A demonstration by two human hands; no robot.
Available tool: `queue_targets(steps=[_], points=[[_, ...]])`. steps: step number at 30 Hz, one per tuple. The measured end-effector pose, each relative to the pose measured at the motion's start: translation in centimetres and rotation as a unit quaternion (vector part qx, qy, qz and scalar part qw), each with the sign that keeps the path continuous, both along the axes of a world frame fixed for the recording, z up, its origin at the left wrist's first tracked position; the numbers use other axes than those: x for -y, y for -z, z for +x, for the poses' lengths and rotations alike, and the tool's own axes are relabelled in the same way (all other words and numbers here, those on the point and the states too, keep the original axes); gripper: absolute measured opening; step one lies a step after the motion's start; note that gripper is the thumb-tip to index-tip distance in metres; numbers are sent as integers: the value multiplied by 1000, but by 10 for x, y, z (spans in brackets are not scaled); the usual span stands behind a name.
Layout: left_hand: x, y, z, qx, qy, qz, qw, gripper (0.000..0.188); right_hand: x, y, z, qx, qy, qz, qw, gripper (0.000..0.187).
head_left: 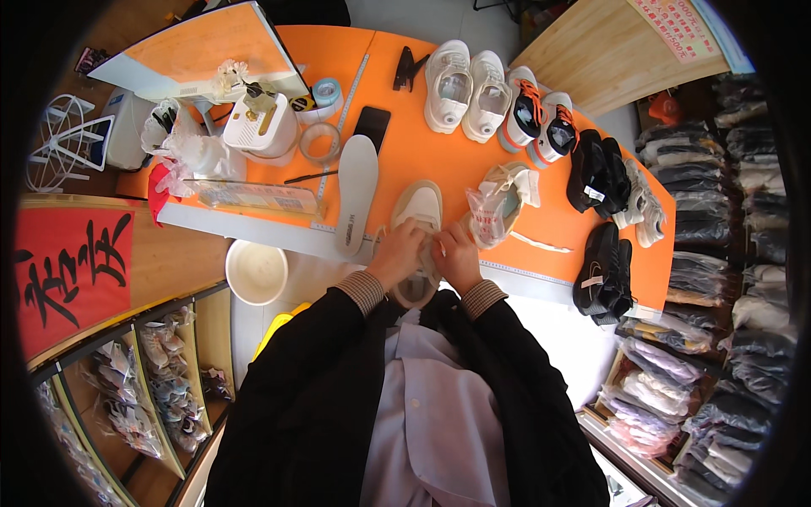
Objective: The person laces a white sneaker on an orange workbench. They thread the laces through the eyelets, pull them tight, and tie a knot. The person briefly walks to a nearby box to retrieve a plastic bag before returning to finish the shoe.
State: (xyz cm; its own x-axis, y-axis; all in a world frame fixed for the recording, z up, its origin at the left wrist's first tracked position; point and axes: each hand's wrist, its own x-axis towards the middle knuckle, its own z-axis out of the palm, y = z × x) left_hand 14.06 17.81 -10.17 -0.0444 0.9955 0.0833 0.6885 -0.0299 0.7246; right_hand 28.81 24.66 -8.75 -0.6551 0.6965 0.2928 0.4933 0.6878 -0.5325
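Two large black brush characters ran across a red sheet [63, 275] at the far left, above open shelves [196, 380] of shoes in clear plastic bags. One round white bucket [256, 272], smooth and deep, stood on the floor beside the orange table [553, 198], where a long clear plastic block [258, 197] bore print too blurred to read. Two rolls of tape, one a blue roll [327, 91] and one a beige ring [320, 142], lay near a flat grey insole [358, 186] with small dark print on its heel; just right of that was one black phone [372, 127]. The left hand [400, 253] rested on the lacing area of one pale shoe [418, 205], its fingers bent and close together. That shoe sat at the near edge of the table, toe pointing away from the person and heel toward the body. The right hand [457, 255] touched its right side, fingers curled inward; whether either hand was pinching anything I could not tell. Right of it, one matching beige shoe [527, 184] had a clear packet [487, 215] with red print at its opening, and one white lace [541, 243] lay loose nearby. Farther back stood two white shoes [448, 89], then two shoes with orange laces [555, 131]. Two black shoes [585, 173] carried a white tag; two greyish shoes [650, 221] and two more black shoes [596, 266], with a pale tag, filled the right end. Beyond, a pink notice [672, 25] showed red print over a wooden panel [591, 55], and plastic-wrapped bundles [691, 228] were stacked at the far right.
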Motion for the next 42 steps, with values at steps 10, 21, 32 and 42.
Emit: queue_targets(steps=[10,21,32,42], points=[[23,-36,-21,-139,52,104,983,12,7,25,8,12,95,-12,995,13],[20,-34,-11,-130,5,116,985,10,9,13,1,-41,149,-168,974,22],[10,-23,5,-108,-35,98,989,12,7,27,9,-100,164,-230,954,13],[6,-1,21,-110,-43,103,988,15,-21,-8,-5,56,-26,-80,995,17]])
